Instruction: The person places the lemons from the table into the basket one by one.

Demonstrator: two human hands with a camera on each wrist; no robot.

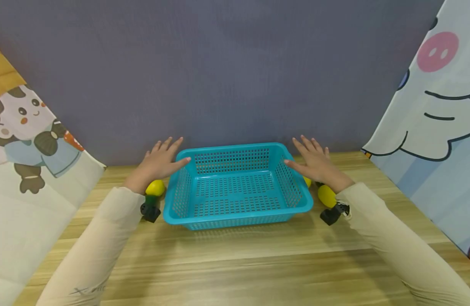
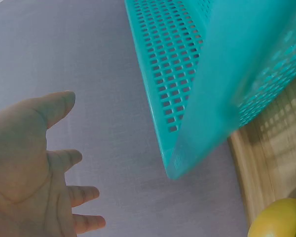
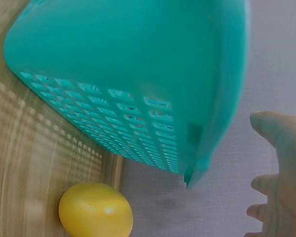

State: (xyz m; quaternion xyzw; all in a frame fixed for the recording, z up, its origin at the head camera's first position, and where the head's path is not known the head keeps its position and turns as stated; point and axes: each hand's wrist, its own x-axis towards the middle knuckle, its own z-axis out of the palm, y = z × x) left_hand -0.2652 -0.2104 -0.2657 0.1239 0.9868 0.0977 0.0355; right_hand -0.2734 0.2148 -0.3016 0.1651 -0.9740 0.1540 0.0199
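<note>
A blue plastic basket (image 1: 235,216) with slotted walls sits upright on the wooden table, nothing inside it. My left hand (image 1: 158,163) hovers by its left end, fingers spread and straight. On the other side my right hand (image 1: 315,163) hovers by the right end, also with straight fingers. Both wrist views show a gap between each hand and the basket rim (image 2: 227,74). Beneath the left wrist lies a yellow lemon-like fruit (image 1: 155,188) beside something dark green (image 1: 151,201). Near the right wrist is another yellow fruit (image 3: 96,211), and a further yellow piece (image 1: 307,182) is partly hidden.
A grey fabric wall (image 1: 235,76) rises right behind the basket. Printed cloth panels stand at the left (image 1: 39,148) and right (image 1: 430,140). Wooden tabletop (image 1: 235,272) stretches in front of the basket. Black wrist cameras (image 1: 150,212) hang under both wrists.
</note>
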